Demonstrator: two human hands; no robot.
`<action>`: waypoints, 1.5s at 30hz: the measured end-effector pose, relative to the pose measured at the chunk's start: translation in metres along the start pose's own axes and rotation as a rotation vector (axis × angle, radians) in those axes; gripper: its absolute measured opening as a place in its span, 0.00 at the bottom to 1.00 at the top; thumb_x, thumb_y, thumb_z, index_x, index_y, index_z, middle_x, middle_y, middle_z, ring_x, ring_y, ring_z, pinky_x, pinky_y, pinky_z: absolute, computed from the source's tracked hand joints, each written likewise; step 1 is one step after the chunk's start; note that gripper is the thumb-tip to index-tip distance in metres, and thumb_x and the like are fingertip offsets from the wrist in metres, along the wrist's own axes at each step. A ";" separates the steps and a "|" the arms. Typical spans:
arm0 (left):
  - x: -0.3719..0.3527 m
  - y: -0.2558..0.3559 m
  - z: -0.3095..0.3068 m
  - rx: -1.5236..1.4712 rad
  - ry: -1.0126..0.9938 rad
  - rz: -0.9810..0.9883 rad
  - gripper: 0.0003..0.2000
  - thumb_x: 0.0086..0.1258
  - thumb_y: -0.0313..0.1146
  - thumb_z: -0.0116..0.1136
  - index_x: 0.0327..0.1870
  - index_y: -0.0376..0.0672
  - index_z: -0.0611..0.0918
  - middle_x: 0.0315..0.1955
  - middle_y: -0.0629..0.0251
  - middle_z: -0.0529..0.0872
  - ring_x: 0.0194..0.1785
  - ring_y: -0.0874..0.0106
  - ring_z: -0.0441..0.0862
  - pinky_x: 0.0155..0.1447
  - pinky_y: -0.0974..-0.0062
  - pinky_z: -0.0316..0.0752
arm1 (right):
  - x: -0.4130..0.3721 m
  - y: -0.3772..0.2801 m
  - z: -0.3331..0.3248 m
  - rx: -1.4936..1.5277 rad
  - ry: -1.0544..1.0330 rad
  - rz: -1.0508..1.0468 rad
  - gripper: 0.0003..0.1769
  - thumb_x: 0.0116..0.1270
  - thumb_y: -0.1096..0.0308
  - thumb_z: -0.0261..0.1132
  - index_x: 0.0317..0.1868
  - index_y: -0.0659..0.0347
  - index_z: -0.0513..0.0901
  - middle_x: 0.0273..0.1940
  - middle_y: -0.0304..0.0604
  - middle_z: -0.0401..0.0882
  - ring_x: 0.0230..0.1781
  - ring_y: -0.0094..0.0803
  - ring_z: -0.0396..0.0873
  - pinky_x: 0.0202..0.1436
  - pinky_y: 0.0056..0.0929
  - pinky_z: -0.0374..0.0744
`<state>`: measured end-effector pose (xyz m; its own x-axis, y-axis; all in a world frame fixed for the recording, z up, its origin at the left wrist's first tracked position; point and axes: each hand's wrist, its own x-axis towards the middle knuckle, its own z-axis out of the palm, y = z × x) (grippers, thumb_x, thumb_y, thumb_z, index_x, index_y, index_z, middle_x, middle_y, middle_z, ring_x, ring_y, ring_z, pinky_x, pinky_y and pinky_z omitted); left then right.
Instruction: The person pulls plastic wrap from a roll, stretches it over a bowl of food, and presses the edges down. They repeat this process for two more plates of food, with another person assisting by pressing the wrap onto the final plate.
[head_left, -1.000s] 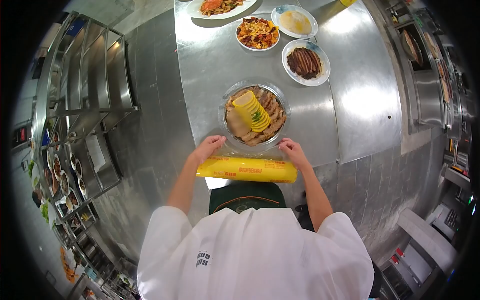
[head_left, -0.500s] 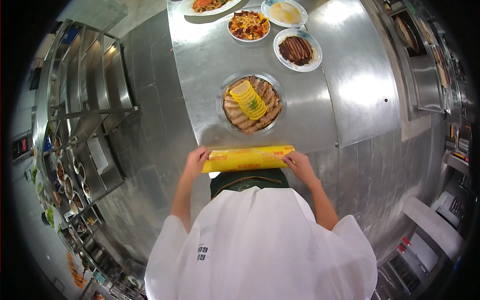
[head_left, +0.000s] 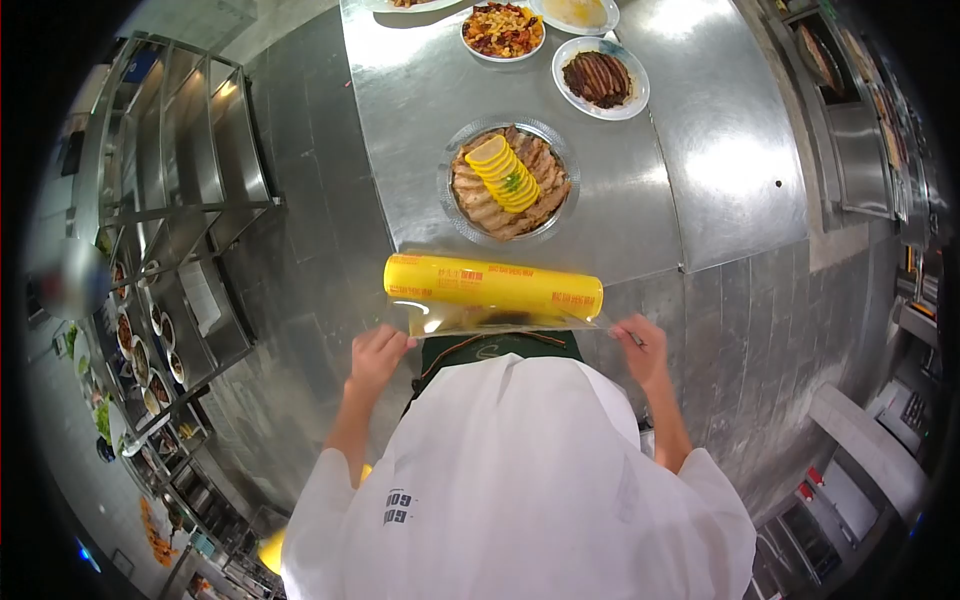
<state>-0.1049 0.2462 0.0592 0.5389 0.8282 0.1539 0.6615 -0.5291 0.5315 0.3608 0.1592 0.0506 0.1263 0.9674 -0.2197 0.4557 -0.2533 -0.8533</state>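
The 2 hands have left the roll's ends: left hand (head_left: 378,352) and right hand (head_left: 642,350) each pinch a corner of clear plastic film (head_left: 500,320) stretched back from the yellow cylindrical cling-film roll (head_left: 493,284), which lies at the steel table's (head_left: 620,230) near edge.

A commercial kitchen: a broad stainless-steel worktop (head_left: 430,120) carries several plated dishes, among them a round glass platter of sliced meat (head_left: 508,180) and a white plate of dark sliced meat (head_left: 600,78). Beside it stands a tiered steel rack (head_left: 190,150) of small filled bowls (head_left: 140,350), on grey floor tiles (head_left: 300,230).
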 end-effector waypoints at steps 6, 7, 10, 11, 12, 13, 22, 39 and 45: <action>0.000 0.029 -0.033 -0.068 -0.047 0.076 0.13 0.61 0.33 0.75 0.29 0.45 0.78 0.22 0.65 0.72 0.23 0.65 0.76 0.26 0.66 0.69 | -0.017 -0.019 -0.037 -0.007 -0.145 0.048 0.02 0.66 0.77 0.73 0.38 0.64 0.88 0.31 0.43 0.82 0.31 0.34 0.78 0.37 0.30 0.74; -0.001 0.035 -0.037 -0.106 -0.070 0.060 0.13 0.61 0.33 0.76 0.28 0.45 0.78 0.21 0.65 0.72 0.23 0.64 0.76 0.26 0.66 0.69 | -0.018 -0.025 -0.044 -0.032 -0.159 0.074 0.02 0.66 0.78 0.73 0.37 0.64 0.88 0.31 0.43 0.83 0.32 0.34 0.79 0.37 0.29 0.74; -0.001 0.054 -0.050 -0.132 -0.053 0.096 0.13 0.60 0.34 0.76 0.27 0.44 0.78 0.20 0.66 0.72 0.22 0.65 0.76 0.25 0.67 0.68 | -0.022 -0.036 -0.061 -0.003 -0.180 0.126 0.02 0.64 0.79 0.73 0.37 0.65 0.88 0.31 0.42 0.84 0.32 0.33 0.80 0.37 0.29 0.74; -0.001 0.061 -0.056 -0.133 -0.050 0.111 0.14 0.59 0.35 0.76 0.27 0.44 0.78 0.20 0.66 0.72 0.22 0.66 0.75 0.24 0.67 0.68 | -0.024 -0.041 -0.066 0.049 -0.189 0.154 0.03 0.63 0.79 0.74 0.36 0.65 0.88 0.31 0.42 0.84 0.32 0.32 0.80 0.38 0.29 0.75; 0.003 0.066 -0.064 -0.108 -0.064 0.139 0.14 0.58 0.35 0.77 0.26 0.44 0.78 0.19 0.67 0.72 0.21 0.67 0.75 0.24 0.68 0.67 | -0.022 -0.047 -0.071 0.050 -0.190 0.153 0.03 0.63 0.79 0.74 0.36 0.65 0.88 0.31 0.42 0.84 0.32 0.32 0.80 0.38 0.29 0.75; 0.005 0.071 -0.072 -0.107 -0.063 0.139 0.14 0.58 0.35 0.77 0.26 0.44 0.78 0.19 0.67 0.72 0.21 0.67 0.75 0.24 0.68 0.67 | -0.021 -0.057 -0.078 0.033 -0.194 0.132 0.03 0.61 0.79 0.74 0.35 0.65 0.87 0.29 0.41 0.83 0.29 0.31 0.79 0.36 0.29 0.74; 0.018 0.100 -0.142 -0.065 0.019 0.257 0.16 0.67 0.44 0.72 0.33 0.42 0.79 0.23 0.67 0.79 0.23 0.67 0.78 0.26 0.70 0.73 | -0.021 -0.121 -0.132 -0.011 -0.249 -0.215 0.07 0.55 0.72 0.79 0.32 0.61 0.89 0.23 0.39 0.81 0.20 0.32 0.77 0.25 0.32 0.70; 0.214 0.061 -0.211 0.037 0.152 -0.045 0.11 0.75 0.33 0.64 0.33 0.36 0.79 0.23 0.64 0.77 0.27 0.72 0.75 0.33 0.74 0.66 | 0.132 -0.192 -0.151 0.002 0.318 -0.332 0.09 0.75 0.69 0.69 0.37 0.66 0.85 0.31 0.36 0.80 0.31 0.20 0.76 0.35 0.22 0.72; 0.391 -0.055 -0.064 0.164 0.531 -0.239 0.13 0.83 0.44 0.57 0.42 0.43 0.82 0.32 0.45 0.88 0.38 0.40 0.85 0.40 0.48 0.77 | 0.368 -0.128 -0.065 -0.102 0.608 -0.199 0.15 0.79 0.60 0.61 0.43 0.63 0.87 0.34 0.48 0.87 0.34 0.41 0.85 0.42 0.37 0.80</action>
<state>0.0358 0.6109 0.1429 0.0594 0.8841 0.4636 0.8266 -0.3039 0.4736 0.4065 0.5467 0.1098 0.4935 0.8266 0.2706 0.5994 -0.0978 -0.7944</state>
